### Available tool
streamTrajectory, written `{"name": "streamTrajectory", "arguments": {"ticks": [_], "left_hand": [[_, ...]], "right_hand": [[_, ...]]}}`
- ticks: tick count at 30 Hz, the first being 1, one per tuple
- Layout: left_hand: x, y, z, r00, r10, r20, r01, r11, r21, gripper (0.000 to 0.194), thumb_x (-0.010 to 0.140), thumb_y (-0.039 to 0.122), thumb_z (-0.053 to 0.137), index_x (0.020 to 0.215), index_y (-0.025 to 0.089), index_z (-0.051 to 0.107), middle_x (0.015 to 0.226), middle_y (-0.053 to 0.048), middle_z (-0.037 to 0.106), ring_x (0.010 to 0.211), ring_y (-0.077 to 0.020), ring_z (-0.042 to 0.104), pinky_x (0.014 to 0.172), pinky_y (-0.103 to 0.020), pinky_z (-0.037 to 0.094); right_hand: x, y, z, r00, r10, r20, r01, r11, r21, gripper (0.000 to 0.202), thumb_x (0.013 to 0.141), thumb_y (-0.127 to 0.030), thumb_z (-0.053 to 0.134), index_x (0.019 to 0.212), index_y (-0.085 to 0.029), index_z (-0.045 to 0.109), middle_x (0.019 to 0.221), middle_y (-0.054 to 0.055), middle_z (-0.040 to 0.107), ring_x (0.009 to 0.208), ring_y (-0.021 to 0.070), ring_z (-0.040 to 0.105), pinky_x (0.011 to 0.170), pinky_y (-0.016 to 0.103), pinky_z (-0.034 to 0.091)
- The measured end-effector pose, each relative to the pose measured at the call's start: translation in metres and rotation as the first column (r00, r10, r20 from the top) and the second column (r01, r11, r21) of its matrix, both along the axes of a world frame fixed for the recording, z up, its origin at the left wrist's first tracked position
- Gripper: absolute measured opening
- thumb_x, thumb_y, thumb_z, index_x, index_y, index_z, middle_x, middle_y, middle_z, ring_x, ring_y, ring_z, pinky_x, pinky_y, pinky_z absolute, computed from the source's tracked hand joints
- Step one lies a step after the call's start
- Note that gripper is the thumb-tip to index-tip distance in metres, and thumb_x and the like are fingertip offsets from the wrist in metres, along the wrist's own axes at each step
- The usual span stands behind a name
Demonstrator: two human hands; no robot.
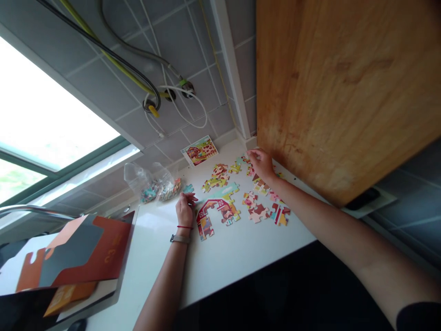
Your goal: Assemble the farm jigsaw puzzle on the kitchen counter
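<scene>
On the white counter, my left hand [185,208] rests with its fingers loosely bent and apart, nothing visible in them. Just beyond it lies a light-blue puzzle piece [189,188]. To its right is a partly joined jigsaw section [220,202] with a red barn. My right hand [262,164] reaches to the back right corner, fingers pinched together above loose puzzle pieces [250,171]; whatever the fingertips hold is too small to make out. Joined cow pieces [255,209] and a yellow-green cluster [217,177] lie between the hands.
A picture card [200,151] leans against the tiled wall. Two clear bags of puzzle pieces [168,188] stand behind my left hand. An orange and grey cardboard box [82,253] sits at the left. A wooden panel [337,92] rises on the right; hoses [138,78] hang above.
</scene>
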State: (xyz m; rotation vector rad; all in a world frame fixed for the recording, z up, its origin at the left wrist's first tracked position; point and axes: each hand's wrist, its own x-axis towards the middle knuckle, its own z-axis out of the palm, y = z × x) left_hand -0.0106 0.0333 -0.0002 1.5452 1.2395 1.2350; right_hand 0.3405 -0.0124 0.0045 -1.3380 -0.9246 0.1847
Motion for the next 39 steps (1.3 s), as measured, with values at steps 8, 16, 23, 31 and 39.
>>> {"name": "streamTrajectory", "arguments": {"ticks": [8,16,23,31,39], "left_hand": [[0.001,0.0,-0.002,0.986,0.034,-0.166,-0.025,0.998,0.061,0.068,0.099,0.072,0.037,0.089,0.014,0.071,0.073,-0.008,0.072,0.056,-0.0146,0.059,0.053,-0.026,0.045],[-0.009,0.003,-0.011,0.886,0.206,-0.415,-0.126,0.969,0.212,0.032,0.095,0.044,0.056,0.111,0.02,0.068,0.116,-0.014,0.073,0.112,-0.0278,0.068,0.091,-0.041,0.058],[-0.008,0.021,-0.015,0.73,0.151,-0.667,-0.008,0.977,0.212,0.045,0.088,0.037,0.07,0.129,0.017,0.067,0.149,-0.022,0.059,0.143,-0.0395,0.052,0.119,-0.057,0.04],[-0.022,0.048,-0.001,0.643,0.123,-0.756,0.097,0.966,0.239,0.038,0.091,0.044,0.07,0.12,0.019,0.072,0.123,-0.018,0.073,0.12,-0.0376,0.066,0.107,-0.052,0.05],[-0.027,0.049,-0.007,0.628,0.133,-0.767,0.147,0.947,0.285,0.026,0.095,0.042,0.068,0.109,0.023,0.077,0.112,-0.015,0.072,0.111,-0.0356,0.067,0.102,-0.049,0.052]], "right_hand": [[-0.009,-0.006,0.012,0.989,0.064,-0.136,-0.066,0.998,-0.016,0.029,0.084,-0.045,0.059,0.089,-0.021,0.075,0.077,0.004,0.074,0.075,0.0216,0.069,0.077,0.035,0.056],[-0.007,-0.005,0.015,0.951,0.045,-0.306,-0.037,0.999,0.03,0.031,0.082,-0.049,0.061,0.089,-0.021,0.073,0.063,-0.001,0.064,0.062,0.018,0.06,0.059,0.029,0.049],[-0.011,-0.006,0.011,0.953,0.088,-0.289,-0.089,0.996,0.008,0.031,0.083,-0.047,0.063,0.089,-0.02,0.074,0.062,-0.001,0.064,0.058,0.0158,0.059,0.055,0.027,0.048],[-0.009,-0.007,0.012,0.954,0.097,-0.285,-0.108,0.994,-0.023,0.029,0.083,-0.048,0.067,0.086,-0.02,0.074,0.063,0.0,0.065,0.056,0.0159,0.059,0.052,0.027,0.046],[-0.009,-0.006,0.01,0.959,0.114,-0.259,-0.127,0.991,-0.035,0.027,0.082,-0.047,0.07,0.084,-0.02,0.074,0.062,0.0,0.064,0.055,0.0154,0.058,0.05,0.026,0.047]]}}
